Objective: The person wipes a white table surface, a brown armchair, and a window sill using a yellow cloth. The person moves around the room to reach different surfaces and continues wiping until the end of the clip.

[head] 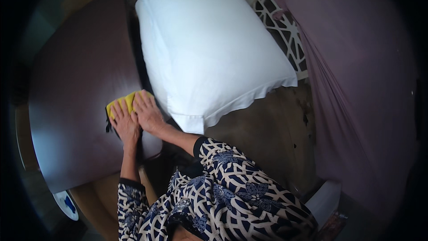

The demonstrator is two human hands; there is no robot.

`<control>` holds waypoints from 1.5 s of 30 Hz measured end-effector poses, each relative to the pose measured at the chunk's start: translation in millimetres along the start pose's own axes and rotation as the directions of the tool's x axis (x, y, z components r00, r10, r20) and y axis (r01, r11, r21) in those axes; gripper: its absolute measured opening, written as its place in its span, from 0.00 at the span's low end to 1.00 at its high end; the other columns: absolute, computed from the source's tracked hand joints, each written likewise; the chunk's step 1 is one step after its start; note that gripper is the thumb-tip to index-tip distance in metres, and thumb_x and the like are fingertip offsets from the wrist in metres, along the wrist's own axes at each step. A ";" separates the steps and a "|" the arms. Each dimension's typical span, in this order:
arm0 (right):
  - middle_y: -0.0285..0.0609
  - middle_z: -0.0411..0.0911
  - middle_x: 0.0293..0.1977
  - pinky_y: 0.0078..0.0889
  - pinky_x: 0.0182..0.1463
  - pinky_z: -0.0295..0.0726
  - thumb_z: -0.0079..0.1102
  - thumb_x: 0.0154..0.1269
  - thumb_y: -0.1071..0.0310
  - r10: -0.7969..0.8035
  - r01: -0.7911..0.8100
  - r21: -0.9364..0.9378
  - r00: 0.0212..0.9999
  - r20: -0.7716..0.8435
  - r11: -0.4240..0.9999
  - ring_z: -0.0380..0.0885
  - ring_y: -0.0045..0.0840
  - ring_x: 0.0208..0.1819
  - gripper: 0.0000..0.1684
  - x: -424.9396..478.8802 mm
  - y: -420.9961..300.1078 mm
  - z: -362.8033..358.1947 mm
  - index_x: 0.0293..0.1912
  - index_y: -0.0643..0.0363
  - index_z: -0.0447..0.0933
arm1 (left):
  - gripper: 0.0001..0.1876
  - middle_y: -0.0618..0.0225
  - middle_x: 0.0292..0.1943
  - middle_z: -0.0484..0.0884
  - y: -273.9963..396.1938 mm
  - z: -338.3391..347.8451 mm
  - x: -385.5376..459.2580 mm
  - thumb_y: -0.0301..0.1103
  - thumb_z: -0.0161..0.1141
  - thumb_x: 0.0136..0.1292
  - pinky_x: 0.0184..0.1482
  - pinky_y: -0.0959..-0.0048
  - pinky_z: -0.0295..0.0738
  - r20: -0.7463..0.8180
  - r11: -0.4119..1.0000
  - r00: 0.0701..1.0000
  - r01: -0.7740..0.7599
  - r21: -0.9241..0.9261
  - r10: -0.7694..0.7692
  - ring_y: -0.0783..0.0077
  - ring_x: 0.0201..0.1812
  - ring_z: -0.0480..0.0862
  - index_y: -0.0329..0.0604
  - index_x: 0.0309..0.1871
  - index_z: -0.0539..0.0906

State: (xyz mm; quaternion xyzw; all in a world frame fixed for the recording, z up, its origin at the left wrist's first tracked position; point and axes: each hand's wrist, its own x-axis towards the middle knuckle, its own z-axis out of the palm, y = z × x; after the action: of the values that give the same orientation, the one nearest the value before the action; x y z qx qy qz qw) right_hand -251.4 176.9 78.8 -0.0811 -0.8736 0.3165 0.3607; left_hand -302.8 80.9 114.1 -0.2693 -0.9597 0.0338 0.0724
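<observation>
My left hand (pixel 126 124) and my right hand (pixel 147 112) lie side by side, palms down, on a folded yellow cloth (pixel 127 99) with a dark edge. Beneath the cloth is the smooth, dark reddish-brown surface (pixel 83 107), close to its right edge. Both hands press flat with fingers extended, and neither visibly grasps the cloth. A large white pillow (pixel 214 47) stretches away just right of that edge, its lower corner near my right wrist.
A white openwork lattice panel (pixel 284 30) stands behind the pillow. Mauve fabric (pixel 364 73) hangs in folds at the right. A white oval object with a blue part (pixel 67 206) shows below the brown surface's lower left edge.
</observation>
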 end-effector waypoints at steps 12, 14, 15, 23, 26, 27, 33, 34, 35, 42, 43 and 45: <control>0.60 0.60 0.60 0.53 0.69 0.45 0.43 0.60 0.64 -0.214 0.190 0.118 0.946 0.242 0.975 0.53 0.46 0.67 0.29 -53.4 -41.1 -26.7 0.57 0.73 0.63 | 0.29 0.65 0.71 0.48 -15.2 -5.6 -99.2 0.46 0.36 0.68 0.68 0.55 0.38 -0.072 0.995 0.994 0.087 0.052 -0.083 0.62 0.72 0.44 0.49 0.70 0.53; 0.59 0.60 0.61 0.53 0.69 0.45 0.44 0.60 0.64 -0.248 0.222 0.123 0.932 0.265 0.967 0.53 0.46 0.67 0.29 -55.0 -44.9 -32.6 0.57 0.73 0.63 | 0.29 0.65 0.71 0.48 -14.8 -10.4 -107.5 0.46 0.35 0.68 0.68 0.56 0.38 -0.067 0.994 0.993 0.098 0.048 -0.095 0.62 0.72 0.44 0.48 0.70 0.53; 0.59 0.60 0.61 0.53 0.69 0.45 0.44 0.60 0.64 -0.266 0.239 0.127 0.924 0.276 0.963 0.52 0.45 0.67 0.29 -55.5 -47.5 -34.6 0.58 0.73 0.62 | 0.29 0.64 0.71 0.48 -16.7 -12.1 -111.8 0.46 0.34 0.68 0.68 0.55 0.37 -0.044 0.993 0.993 0.112 0.048 -0.110 0.61 0.72 0.44 0.48 0.70 0.53; 0.56 0.58 0.62 0.52 0.69 0.43 0.44 0.60 0.64 -0.383 0.313 0.229 0.827 0.412 0.922 0.49 0.44 0.68 0.30 -56.8 -71.8 -56.4 0.59 0.71 0.61 | 0.29 0.61 0.71 0.50 -27.0 -33.5 -145.6 0.47 0.33 0.69 0.68 0.55 0.39 -0.052 0.989 0.988 0.147 0.024 -0.146 0.57 0.72 0.46 0.44 0.69 0.56; 0.55 0.57 0.63 0.52 0.69 0.42 0.43 0.60 0.64 -0.437 0.382 0.213 0.794 0.423 0.899 0.48 0.44 0.68 0.30 -60.7 -74.8 -54.2 0.60 0.70 0.60 | 0.28 0.61 0.70 0.51 -23.9 -35.4 -156.8 0.47 0.33 0.69 0.68 0.54 0.40 -0.101 0.980 0.976 0.198 0.022 -0.195 0.57 0.71 0.47 0.44 0.68 0.57; 0.55 0.56 0.63 0.52 0.69 0.42 0.43 0.60 0.65 -0.455 0.413 0.192 0.784 0.422 0.890 0.48 0.44 0.69 0.30 -60.7 -76.2 -52.9 0.60 0.69 0.60 | 0.28 0.61 0.70 0.51 -24.3 -35.5 -158.9 0.47 0.33 0.69 0.68 0.54 0.41 -0.112 0.978 0.972 0.208 0.012 -0.205 0.57 0.71 0.47 0.44 0.68 0.58; 0.55 0.59 0.61 0.55 0.67 0.49 0.46 0.58 0.66 -0.453 0.446 0.122 0.783 0.426 0.887 0.52 0.45 0.67 0.30 -59.5 -86.8 -47.2 0.59 0.69 0.61 | 0.27 0.60 0.70 0.52 -32.1 -20.3 -162.1 0.48 0.33 0.69 0.67 0.53 0.41 -0.180 0.963 0.946 0.266 -0.051 -0.271 0.56 0.71 0.48 0.45 0.67 0.59; 0.56 0.59 0.61 0.55 0.67 0.49 0.46 0.58 0.66 -0.447 0.433 0.135 0.788 0.424 0.891 0.53 0.46 0.67 0.29 -60.2 -87.9 -41.4 0.58 0.69 0.62 | 0.27 0.60 0.70 0.52 -35.7 -16.0 -161.8 0.48 0.33 0.69 0.67 0.52 0.41 -0.187 0.960 0.942 0.273 -0.061 -0.280 0.56 0.71 0.48 0.46 0.67 0.60; 0.56 0.60 0.61 0.55 0.67 0.50 0.46 0.58 0.66 -0.442 0.420 0.151 0.791 0.423 0.895 0.53 0.46 0.66 0.29 -61.3 -88.2 -32.3 0.58 0.69 0.63 | 0.27 0.60 0.70 0.52 -39.7 -10.8 -161.4 0.48 0.33 0.69 0.67 0.52 0.41 -0.193 0.956 0.937 0.284 -0.071 -0.293 0.56 0.71 0.48 0.46 0.67 0.60; 0.59 0.61 0.59 0.57 0.65 0.50 0.50 0.55 0.65 -0.412 0.387 0.161 0.754 0.512 0.908 0.55 0.49 0.65 0.27 -64.4 -113.9 20.2 0.54 0.69 0.67 | 0.30 0.56 0.66 0.58 -90.1 1.0 -157.9 0.43 0.51 0.55 0.63 0.43 0.43 -0.269 0.928 0.893 0.315 -0.202 -0.361 0.56 0.68 0.55 0.44 0.62 0.68; 0.59 0.61 0.59 0.58 0.65 0.50 0.52 0.54 0.65 -0.410 0.410 0.114 0.773 0.484 0.905 0.55 0.50 0.65 0.28 -65.4 -121.5 26.2 0.54 0.68 0.67 | 0.30 0.57 0.66 0.59 -96.5 5.3 -160.2 0.42 0.51 0.54 0.61 0.43 0.48 -0.285 0.924 0.882 0.335 -0.185 -0.376 0.55 0.68 0.55 0.45 0.62 0.68; 0.56 0.61 0.60 0.59 0.64 0.51 0.46 0.59 0.63 -0.457 0.513 0.009 0.757 0.466 0.858 0.55 0.48 0.65 0.27 -65.5 -145.3 27.8 0.56 0.67 0.65 | 0.30 0.59 0.67 0.57 -113.5 0.4 -167.5 0.42 0.49 0.56 0.61 0.45 0.49 -0.306 0.923 0.880 0.299 -0.241 -0.364 0.57 0.70 0.52 0.46 0.64 0.66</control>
State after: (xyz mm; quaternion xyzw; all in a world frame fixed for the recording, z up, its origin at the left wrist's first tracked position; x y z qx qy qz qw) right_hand -210.2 24.6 114.8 0.2028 -0.9410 0.1694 0.2113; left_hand -219.6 -103.3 105.2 -0.1077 -0.9628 -0.1170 0.2186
